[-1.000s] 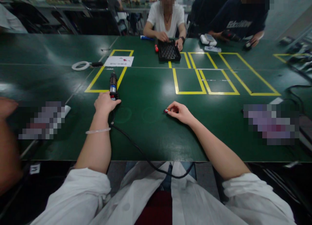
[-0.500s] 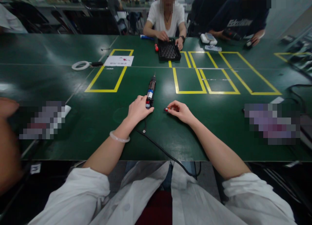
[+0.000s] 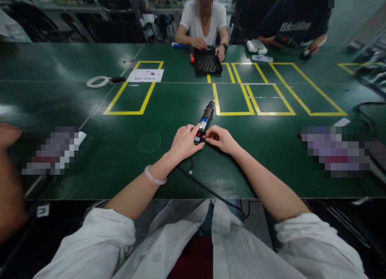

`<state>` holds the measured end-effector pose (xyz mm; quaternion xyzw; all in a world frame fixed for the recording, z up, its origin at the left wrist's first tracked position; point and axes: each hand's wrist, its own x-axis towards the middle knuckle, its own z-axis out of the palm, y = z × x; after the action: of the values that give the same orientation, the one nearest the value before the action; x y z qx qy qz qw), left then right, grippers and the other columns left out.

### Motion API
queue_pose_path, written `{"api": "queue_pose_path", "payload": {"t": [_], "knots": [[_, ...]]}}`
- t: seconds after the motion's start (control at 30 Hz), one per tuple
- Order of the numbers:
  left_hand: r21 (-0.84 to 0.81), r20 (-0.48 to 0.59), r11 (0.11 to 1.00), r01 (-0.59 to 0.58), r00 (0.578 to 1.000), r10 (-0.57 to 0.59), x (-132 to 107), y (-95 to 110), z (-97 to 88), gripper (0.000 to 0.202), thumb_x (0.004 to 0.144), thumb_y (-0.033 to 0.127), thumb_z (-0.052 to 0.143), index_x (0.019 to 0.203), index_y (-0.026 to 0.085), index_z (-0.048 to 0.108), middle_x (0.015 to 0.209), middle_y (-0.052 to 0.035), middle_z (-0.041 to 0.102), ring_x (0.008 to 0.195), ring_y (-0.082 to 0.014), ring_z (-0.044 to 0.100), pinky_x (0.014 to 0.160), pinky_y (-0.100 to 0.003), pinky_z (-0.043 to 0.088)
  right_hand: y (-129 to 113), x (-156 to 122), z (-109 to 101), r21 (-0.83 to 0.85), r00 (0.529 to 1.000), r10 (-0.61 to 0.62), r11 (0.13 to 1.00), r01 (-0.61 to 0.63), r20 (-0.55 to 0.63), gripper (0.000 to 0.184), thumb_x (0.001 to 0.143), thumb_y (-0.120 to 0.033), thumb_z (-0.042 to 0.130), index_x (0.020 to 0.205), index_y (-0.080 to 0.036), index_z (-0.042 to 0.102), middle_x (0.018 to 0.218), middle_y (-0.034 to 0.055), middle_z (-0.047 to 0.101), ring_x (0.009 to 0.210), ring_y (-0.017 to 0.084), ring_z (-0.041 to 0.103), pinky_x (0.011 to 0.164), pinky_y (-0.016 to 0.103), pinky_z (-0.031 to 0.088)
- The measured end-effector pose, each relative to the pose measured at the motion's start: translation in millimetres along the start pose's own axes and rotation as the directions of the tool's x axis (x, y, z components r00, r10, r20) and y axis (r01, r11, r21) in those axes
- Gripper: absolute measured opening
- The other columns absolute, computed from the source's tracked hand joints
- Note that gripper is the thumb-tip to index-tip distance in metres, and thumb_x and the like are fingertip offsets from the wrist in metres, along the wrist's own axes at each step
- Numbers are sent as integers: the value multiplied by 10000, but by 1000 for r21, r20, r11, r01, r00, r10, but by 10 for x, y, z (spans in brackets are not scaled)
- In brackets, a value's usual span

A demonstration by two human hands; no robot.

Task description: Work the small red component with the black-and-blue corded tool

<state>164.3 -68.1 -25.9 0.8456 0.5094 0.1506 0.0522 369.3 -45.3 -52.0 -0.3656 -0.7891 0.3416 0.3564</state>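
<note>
An electric screwdriver (image 3: pixel 207 113) lies slanted on the green table, its bit pointing away to the right and its silver and blue inside parts exposed. My left hand (image 3: pixel 186 142) is closed round its rear end. My right hand (image 3: pixel 222 138) pinches a small red part (image 3: pixel 204 137) against the screwdriver's rear, to the right of my left fingers. Fingers cover much of that small part, and whether it sits in the body I cannot tell. A black cord (image 3: pixel 208 189) runs from under my left hand over the front edge, with a small ring terminal (image 3: pixel 190 172) beside it.
Opposite, a person's hands work at a black tray (image 3: pixel 208 71), with a red tool (image 3: pixel 192 58) beside it. Yellow tape outlines (image 3: pixel 235 114) mark the table. A paper sheet (image 3: pixel 146 75) and a white cable coil (image 3: pixel 98 82) lie left. Blurred-out devices flank both arms.
My left hand has shifted the screwdriver right and tilted it rightward. The red part in my right hand, apart from the screwdriver before, now meets its rear end.
</note>
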Motion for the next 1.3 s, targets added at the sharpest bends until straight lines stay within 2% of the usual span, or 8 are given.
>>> {"api": "queue_pose_path", "payload": {"t": [0.13, 0.33, 0.6, 0.77, 0.93, 1.03, 1.13, 1.3], "knots": [[-11, -8, 1000, 8, 1000, -8, -5, 13, 1, 666, 842, 398, 629, 1447, 178, 459, 1247, -140, 553, 1122, -309, 555, 990, -414, 420, -11, -5, -13, -35, 999, -27, 999, 28, 28, 71, 848, -259, 659, 865, -200, 624, 856, 24, 568, 695, 149, 543, 684, 293, 451], [4, -4, 1000, 14, 1000, -14, -17, 43, -1, 657, 856, 406, 618, 1441, 150, 465, 1253, -155, 537, 1105, -314, 552, 960, -413, 431, -11, -7, -19, -50, 1000, -21, 999, 21, 7, 72, 861, -261, 656, 884, -197, 682, 870, 33, 587, 700, 148, 562, 683, 292, 461], [62, -25, 996, 61, 998, -59, -20, 82, 44, 662, 932, 514, 532, 1471, 141, 441, 1232, -172, 532, 1082, -316, 541, 929, -417, 417, -57, -21, 2, -28, 998, 20, 999, -22, -53, 91, 872, -268, 646, 884, -187, 686, 849, 39, 666, 711, 161, 585, 699, 302, 460], [127, -14, 989, 76, 997, -75, -2, 108, 38, 648, 950, 481, 514, 1512, 181, 399, 1234, -153, 532, 1056, -290, 537, 905, -387, 419, -43, -19, 41, -21, 998, -15, 1000, 14, -65, 80, 887, -249, 619, 918, -188, 660, 873, 36, 644, 725, 153, 579, 695, 289, 467], [167, 16, 984, 70, 997, -74, 8, 66, -20, 651, 960, 482, 504, 1540, 217, 376, 1224, -141, 536, 1062, -293, 530, 921, -392, 412, 17, -15, 19, -86, 994, -53, 995, 45, -98, 86, 885, -232, 615, 945, -183, 651, 899, 36, 586, 717, 143, 557, 690, 287, 464], [187, 34, 979, 83, 995, -91, 11, -39, -84, 654, 960, 491, 500, 1544, 225, 375, 1254, -144, 531, 1084, -302, 527, 942, -401, 404, 39, -18, -17, -113, 994, -26, 994, 14, -105, 76, 888, -225, 605, 938, -183, 645, 895, 34, 584, 697, 136, 545, 685, 286, 457], [208, 61, 968, 143, 986, -158, 19, -234, -173, 661, 959, 512, 479, 1546, 227, 371, 1289, -152, 522, 1101, -316, 528, 943, -410, 407, 42, -22, -31, -117, 997, -19, 993, 10, -77, 74, 893, -218, 596, 923, -177, 649, 868, 32, 591, 708, 140, 551, 684, 284, 448], [234, 80, 926, 295, 944, -321, -5, -797, -341, 700, 950, 572, 426, 1563, 245, 341, 1339, -175, 497, 1161, -367, 521, 967, -455, 404, 33, -22, -30, -114, 999, -9, 993, 4, -47, 83, 895, -228, 588, 903, -175, 652, 847, 33, 601, 707, 144, 556, 683, 285, 443]]}}
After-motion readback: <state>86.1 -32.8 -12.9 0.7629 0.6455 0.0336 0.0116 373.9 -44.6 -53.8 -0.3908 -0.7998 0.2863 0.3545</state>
